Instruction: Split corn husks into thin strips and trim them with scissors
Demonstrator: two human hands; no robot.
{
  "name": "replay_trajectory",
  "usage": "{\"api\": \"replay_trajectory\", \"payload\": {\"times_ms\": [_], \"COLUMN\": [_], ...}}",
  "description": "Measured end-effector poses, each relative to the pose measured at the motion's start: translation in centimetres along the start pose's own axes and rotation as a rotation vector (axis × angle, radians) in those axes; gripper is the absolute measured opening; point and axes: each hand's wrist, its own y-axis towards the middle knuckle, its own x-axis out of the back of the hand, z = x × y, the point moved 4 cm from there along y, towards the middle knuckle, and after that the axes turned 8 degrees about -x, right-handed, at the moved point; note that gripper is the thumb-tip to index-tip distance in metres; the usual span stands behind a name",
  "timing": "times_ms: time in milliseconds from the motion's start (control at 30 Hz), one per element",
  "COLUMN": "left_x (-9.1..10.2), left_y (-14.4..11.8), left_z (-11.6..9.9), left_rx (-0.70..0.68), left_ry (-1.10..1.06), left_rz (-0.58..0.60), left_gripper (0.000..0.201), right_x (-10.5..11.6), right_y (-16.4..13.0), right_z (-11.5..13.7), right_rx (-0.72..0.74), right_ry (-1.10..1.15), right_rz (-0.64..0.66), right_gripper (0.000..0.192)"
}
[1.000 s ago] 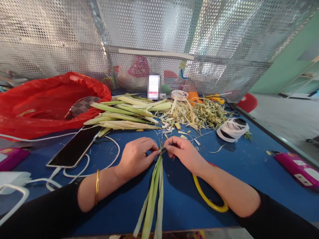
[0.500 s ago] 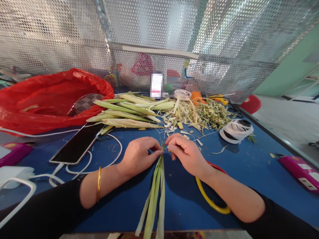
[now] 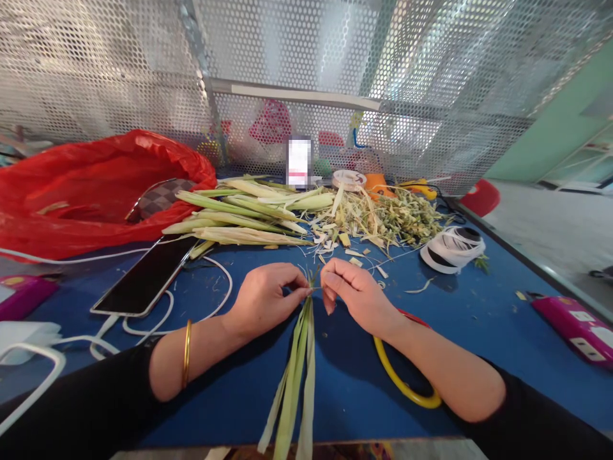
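Observation:
My left hand (image 3: 271, 296) pinches the upper end of a bundle of corn husk strips (image 3: 297, 358), whose long tails hang toward the front table edge. Close beside it, my right hand (image 3: 353, 291) is closed, its thumb and fingers pressed together on a thin strand (image 3: 317, 288) that runs across from the bundle's top. Whether the strand is thread or a husk fibre is too fine to tell. Behind both hands lie a pile of pale green corn husks (image 3: 253, 214) and a heap of dry shredded scraps (image 3: 361, 214).
A red plastic bag (image 3: 158, 150), a phone (image 3: 143, 281) and white cables (image 3: 230, 291) are at the left. On the right lie a white-wrapped roll (image 3: 450, 250), a yellow ring (image 3: 405, 390) under my forearm and a magenta power strip (image 3: 569, 326). A perforated metal panel (image 3: 297, 57) stands behind.
My right hand has turned slightly, its fingers curling more downward by the bundle's top. My left hand keeps its pinch. The whole view has shifted slightly.

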Motion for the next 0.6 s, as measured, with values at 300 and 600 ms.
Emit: {"api": "replay_trajectory", "payload": {"times_ms": [300, 600], "left_x": [0.11, 0.65], "left_y": [-0.10, 0.37], "left_z": [0.17, -0.01], "left_rx": [0.000, 0.106], "left_ry": [0.015, 0.136], "left_rz": [-0.005, 0.046], "left_gripper": [0.007, 0.015], "right_x": [-0.33, 0.14], "right_y": [-0.54, -0.70], "right_z": [0.68, 0.69], "right_rx": [0.248, 0.252], "right_ry": [-0.695, -0.720], "right_rz": [-0.038, -0.116], "right_gripper": [0.013, 0.015]}}
